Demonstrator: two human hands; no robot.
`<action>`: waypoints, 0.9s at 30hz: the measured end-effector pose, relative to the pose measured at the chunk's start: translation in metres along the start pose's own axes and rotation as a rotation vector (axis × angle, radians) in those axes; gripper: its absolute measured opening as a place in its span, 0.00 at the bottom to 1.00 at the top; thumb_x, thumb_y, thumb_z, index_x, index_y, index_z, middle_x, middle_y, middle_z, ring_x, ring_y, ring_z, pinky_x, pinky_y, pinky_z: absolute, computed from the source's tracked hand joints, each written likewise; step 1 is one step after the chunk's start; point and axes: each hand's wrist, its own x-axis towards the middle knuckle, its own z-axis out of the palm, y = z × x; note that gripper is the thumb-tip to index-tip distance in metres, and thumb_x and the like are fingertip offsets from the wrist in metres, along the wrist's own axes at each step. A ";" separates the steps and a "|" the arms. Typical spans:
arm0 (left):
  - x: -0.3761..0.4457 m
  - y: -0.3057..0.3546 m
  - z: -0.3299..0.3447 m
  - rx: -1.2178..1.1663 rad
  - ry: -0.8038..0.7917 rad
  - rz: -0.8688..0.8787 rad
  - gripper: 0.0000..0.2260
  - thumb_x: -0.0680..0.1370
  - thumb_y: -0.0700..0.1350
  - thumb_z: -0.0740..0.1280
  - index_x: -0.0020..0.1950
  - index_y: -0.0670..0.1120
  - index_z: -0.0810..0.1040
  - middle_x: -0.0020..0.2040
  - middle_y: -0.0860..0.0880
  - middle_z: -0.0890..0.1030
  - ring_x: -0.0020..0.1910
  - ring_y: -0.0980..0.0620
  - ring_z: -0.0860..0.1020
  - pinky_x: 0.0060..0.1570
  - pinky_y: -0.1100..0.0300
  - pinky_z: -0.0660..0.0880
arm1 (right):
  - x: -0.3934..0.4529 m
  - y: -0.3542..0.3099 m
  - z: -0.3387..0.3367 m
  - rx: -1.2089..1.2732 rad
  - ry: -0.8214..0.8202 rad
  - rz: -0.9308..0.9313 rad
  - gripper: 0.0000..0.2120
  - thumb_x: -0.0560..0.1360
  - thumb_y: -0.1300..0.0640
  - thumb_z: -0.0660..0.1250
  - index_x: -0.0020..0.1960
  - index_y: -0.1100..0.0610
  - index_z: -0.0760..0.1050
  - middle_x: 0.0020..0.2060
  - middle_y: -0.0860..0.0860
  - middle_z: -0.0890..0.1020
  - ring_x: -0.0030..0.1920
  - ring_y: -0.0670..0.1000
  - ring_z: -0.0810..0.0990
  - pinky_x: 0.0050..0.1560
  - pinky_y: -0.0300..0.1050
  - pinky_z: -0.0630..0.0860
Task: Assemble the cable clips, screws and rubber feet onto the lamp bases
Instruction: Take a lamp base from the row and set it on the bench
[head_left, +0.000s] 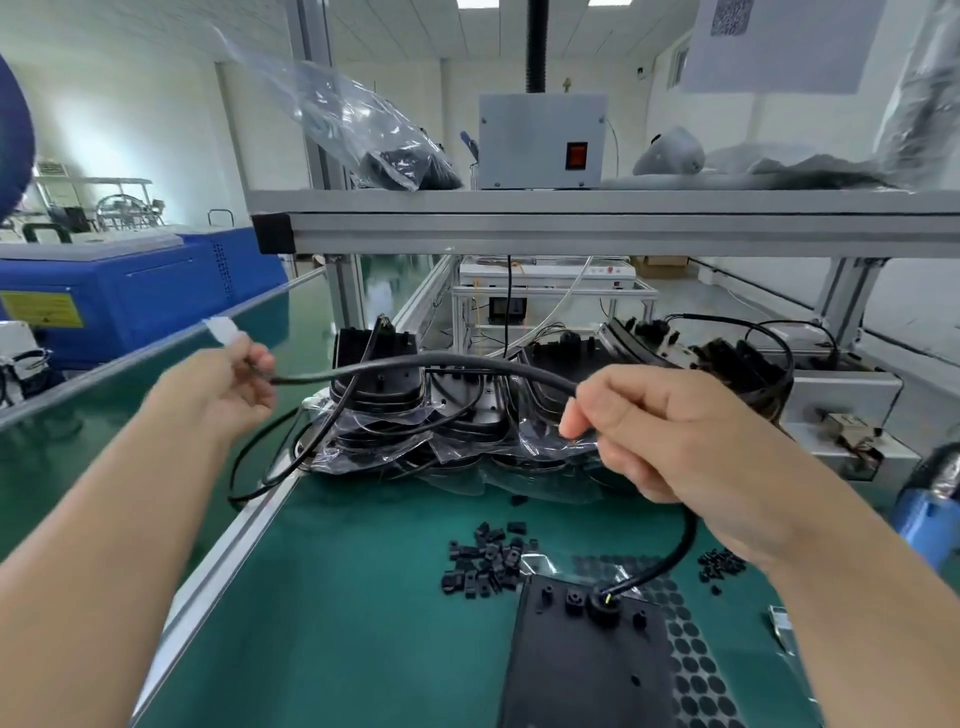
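Left hand (228, 384) pinches the cable (415, 364) near its white, blurred end, probably a connector. Right hand (670, 436) grips the cable mid-run. Base (582, 660) lies on the tabletop (363, 623) at 6 o'clock; clips (485, 564) at its 11 o'clock.

Green-matted worktop (363, 597) with an aluminium edge rail. On the mat: a black lamp base (582, 670) at the near edge (a cable enters its round grommet), partly covering a sheet of round rubber feet (696, 675); a loose heap of black cable clips (485, 561) just beyond it; a smaller cluster of black screws (722, 566) to the right; bagged lamp bases (415, 415) stacked along the far edge. Upper shelf (571, 202): a grey switch box (543, 140) and a plastic bag (363, 130).
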 end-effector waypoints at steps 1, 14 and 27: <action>-0.003 -0.009 0.003 0.033 -0.019 -0.021 0.12 0.83 0.47 0.59 0.39 0.50 0.71 0.21 0.58 0.73 0.19 0.63 0.71 0.31 0.68 0.64 | 0.000 0.003 0.000 0.013 0.013 0.001 0.14 0.81 0.50 0.59 0.42 0.50 0.80 0.25 0.48 0.69 0.24 0.44 0.63 0.25 0.30 0.62; -0.003 -0.035 0.031 0.032 -0.075 -0.069 0.13 0.84 0.48 0.57 0.39 0.47 0.67 0.24 0.53 0.68 0.15 0.60 0.64 0.17 0.72 0.61 | -0.008 -0.013 0.017 -0.158 -0.236 -0.134 0.17 0.73 0.37 0.59 0.45 0.45 0.80 0.25 0.46 0.70 0.26 0.46 0.64 0.27 0.37 0.62; 0.042 -0.039 0.008 0.071 0.325 -0.023 0.09 0.80 0.41 0.65 0.40 0.42 0.74 0.30 0.49 0.74 0.16 0.57 0.67 0.18 0.66 0.64 | -0.028 0.009 0.043 -0.286 -0.420 -0.122 0.14 0.77 0.37 0.60 0.41 0.45 0.74 0.29 0.43 0.73 0.30 0.42 0.70 0.33 0.32 0.65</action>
